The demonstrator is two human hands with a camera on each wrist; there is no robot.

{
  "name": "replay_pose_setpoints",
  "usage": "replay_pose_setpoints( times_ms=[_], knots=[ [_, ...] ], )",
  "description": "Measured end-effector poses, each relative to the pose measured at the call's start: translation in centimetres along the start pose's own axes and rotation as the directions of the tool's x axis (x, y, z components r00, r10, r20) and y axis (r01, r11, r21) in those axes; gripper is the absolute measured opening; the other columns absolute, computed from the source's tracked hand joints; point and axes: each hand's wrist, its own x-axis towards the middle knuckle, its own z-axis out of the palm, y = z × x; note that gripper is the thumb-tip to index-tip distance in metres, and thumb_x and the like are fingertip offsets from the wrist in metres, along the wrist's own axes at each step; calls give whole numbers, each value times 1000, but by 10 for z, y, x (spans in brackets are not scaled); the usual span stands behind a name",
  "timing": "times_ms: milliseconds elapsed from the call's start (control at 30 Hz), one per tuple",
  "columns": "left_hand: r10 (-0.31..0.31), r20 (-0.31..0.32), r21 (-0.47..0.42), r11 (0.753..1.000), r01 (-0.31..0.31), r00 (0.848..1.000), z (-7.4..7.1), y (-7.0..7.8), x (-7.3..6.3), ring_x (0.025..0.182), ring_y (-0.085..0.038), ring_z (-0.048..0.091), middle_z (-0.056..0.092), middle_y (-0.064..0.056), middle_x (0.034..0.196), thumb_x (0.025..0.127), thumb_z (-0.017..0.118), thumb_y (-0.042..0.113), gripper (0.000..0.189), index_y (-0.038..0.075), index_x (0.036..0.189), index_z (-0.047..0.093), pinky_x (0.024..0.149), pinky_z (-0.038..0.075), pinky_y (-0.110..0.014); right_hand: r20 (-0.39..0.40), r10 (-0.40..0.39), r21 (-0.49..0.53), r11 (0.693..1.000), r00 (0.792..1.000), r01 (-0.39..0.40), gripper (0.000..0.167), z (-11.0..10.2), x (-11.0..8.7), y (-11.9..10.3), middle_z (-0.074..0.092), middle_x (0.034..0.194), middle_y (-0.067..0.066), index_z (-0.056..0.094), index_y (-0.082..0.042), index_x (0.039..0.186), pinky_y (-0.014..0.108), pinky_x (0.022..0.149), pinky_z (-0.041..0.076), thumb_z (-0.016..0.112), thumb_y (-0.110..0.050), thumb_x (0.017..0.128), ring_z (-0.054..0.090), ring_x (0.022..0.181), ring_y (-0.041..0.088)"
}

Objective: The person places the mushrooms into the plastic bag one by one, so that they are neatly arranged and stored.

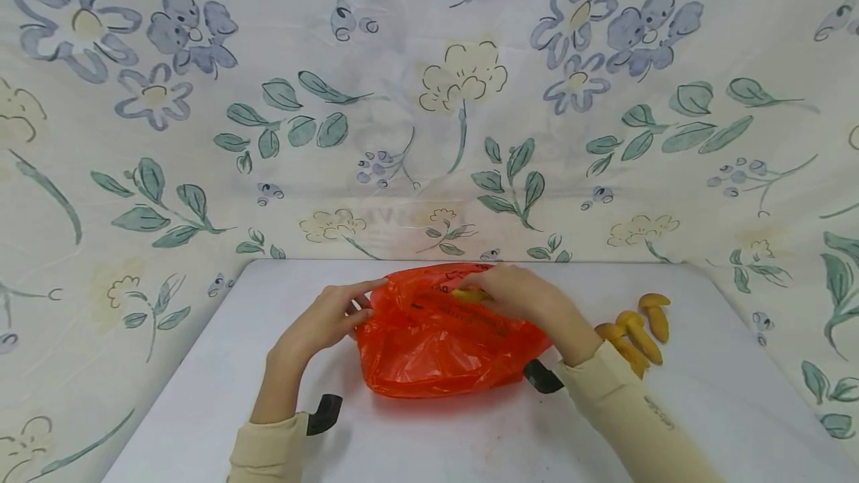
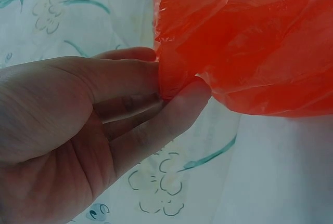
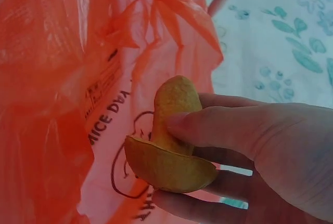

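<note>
A red plastic bag [image 1: 436, 356] with dark printing lies across the middle of the table, its mouth gaping. At its left edge, my left hand [image 1: 327, 320] pinches the thin plastic between thumb and fingers [image 2: 177, 109]. My right hand [image 1: 526, 297] holds a yellow-brown mushroom [image 3: 171, 169] by its stem, thumb on the near side and fingers behind. In the right wrist view the mushroom's cap points down, over the bag's printed inner side. Only a small part of this mushroom shows beside the right fingers in the head view.
Several more yellow mushrooms [image 1: 640, 338] lie together on the white table [image 1: 711, 408], right of the bag and partly behind the right forearm. A floral cloth [image 1: 403, 95] hangs behind the table and along both sides.
</note>
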Motion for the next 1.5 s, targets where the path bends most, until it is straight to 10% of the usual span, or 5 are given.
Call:
replay_pose_setpoints(
  times_ms=[1500],
  knots=[
    [-7, -7, 7, 1000, 7, 1000, 3, -4, 1, 76, -14, 64, 67, -11, 100, 92, 63, 2, 53, 17, 142, 53, 67, 61, -32, 308, 115, 133, 978, 945, -162, 27, 40, 51, -10, 63, 94, -5, 69, -27, 119, 32, 85, 54, 69, -26, 92, 58, 88, 15]
  ],
)
